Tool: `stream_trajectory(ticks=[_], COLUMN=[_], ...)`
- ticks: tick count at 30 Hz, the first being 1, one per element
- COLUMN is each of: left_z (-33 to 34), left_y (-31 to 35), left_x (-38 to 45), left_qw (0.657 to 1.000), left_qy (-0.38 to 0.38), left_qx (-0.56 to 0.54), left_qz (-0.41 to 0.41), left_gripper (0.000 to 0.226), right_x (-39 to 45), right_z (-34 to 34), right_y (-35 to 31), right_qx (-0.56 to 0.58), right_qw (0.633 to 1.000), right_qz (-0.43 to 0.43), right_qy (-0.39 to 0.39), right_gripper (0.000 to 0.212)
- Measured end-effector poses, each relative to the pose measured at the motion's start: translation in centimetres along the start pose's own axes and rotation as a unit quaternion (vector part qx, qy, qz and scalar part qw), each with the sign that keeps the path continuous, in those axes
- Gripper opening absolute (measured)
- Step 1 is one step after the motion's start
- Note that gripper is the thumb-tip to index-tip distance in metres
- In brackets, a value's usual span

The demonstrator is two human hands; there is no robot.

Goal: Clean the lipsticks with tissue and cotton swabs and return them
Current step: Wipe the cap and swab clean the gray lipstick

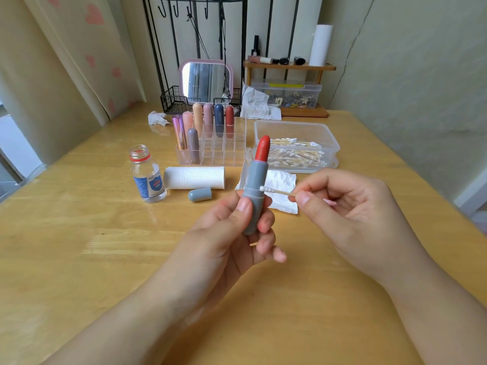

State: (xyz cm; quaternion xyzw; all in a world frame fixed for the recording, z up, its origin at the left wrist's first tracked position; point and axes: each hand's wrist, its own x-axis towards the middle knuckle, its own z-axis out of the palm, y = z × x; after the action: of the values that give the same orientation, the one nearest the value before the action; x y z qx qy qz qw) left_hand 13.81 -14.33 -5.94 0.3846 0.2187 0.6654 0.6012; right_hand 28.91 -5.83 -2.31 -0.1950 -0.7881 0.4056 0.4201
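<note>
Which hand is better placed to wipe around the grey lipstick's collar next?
The right hand: it pinches the cotton swab, tip already at the grey lipstick collar. The left hand grips the tube.

Wooden desk (79, 246) fills frame, light glossy top. Centre: clear organiser (224, 143) with lipsticks upright, tissue roll (195, 177) on its side just below it, grey cap (200, 194) lying near roll. Left of roll: open clear bottle (147, 175). Right: tub of cotton swabs (296, 146), flat tissue (282, 191) below it. Upper centre: crumpled tissues (157, 118), wire rack (174, 101), small wooden shelf (290, 66).
</note>
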Motion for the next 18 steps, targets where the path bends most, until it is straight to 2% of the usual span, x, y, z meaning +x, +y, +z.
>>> stream_trajectory(ticks=[8, 15, 18], left_z=[0.8, 0.7, 0.7], left_y=[-0.1, -0.1, -0.2], left_x=[-0.1, 0.2, 0.2], left_qw=[0.997, 0.997, 0.998], left_qy=[0.067, 0.069, 0.06], left_qx=[0.037, 0.025, 0.034], left_qz=[-0.009, -0.002, -0.001], left_gripper=[0.031, 0.032, 0.032], right_x=[-0.4, -0.2, -0.4], right_z=[0.4, -0.1, 0.4], right_y=[-0.2, -0.2, -0.4], right_qx=[-0.055, -0.071, -0.067], right_qw=[0.998, 0.997, 0.997], right_qz=[-0.024, -0.015, -0.023], right_qy=[-0.007, 0.006, -0.005], right_gripper=[0.01, 0.015, 0.011])
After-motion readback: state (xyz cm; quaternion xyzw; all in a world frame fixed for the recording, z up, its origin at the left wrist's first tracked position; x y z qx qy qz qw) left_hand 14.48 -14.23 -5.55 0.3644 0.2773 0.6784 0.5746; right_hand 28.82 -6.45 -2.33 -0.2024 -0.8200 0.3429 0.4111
